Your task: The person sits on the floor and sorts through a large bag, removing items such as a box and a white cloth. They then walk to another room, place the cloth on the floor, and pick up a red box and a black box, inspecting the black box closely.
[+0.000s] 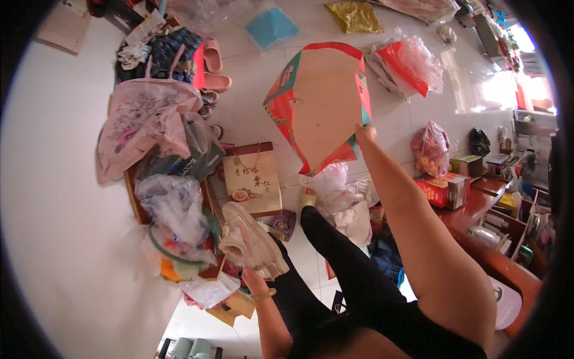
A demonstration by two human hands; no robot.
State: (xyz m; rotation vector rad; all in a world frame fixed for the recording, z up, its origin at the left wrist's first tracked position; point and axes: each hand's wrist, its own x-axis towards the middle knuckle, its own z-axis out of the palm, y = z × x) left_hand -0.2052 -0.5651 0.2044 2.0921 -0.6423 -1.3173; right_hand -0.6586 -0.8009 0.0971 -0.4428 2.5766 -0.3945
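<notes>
My left hand [254,282], with a bangle at the wrist, grips white sneakers [253,242] with pink trim, held low in front of my left leg. They look like a pair pressed together; my fingers are mostly hidden behind them. Stretched far forward, my right hand [367,133] pinches the edge of a large red and green paper bag or carton [329,103]. Its plain tan side faces me, and its lower end hangs above the tiled floor. A beige paper gift bag [253,179] with printed writing stands on the floor beyond the sneakers.
A pink tote bag [148,116] and clear plastic bags [172,202] crowd the wall at left. Pink slippers [213,56] lie behind them. Plastic packaging [408,63] is on the floor at upper right. To the right, a wooden cabinet [477,195] carries boxes and bagged fruit [430,150].
</notes>
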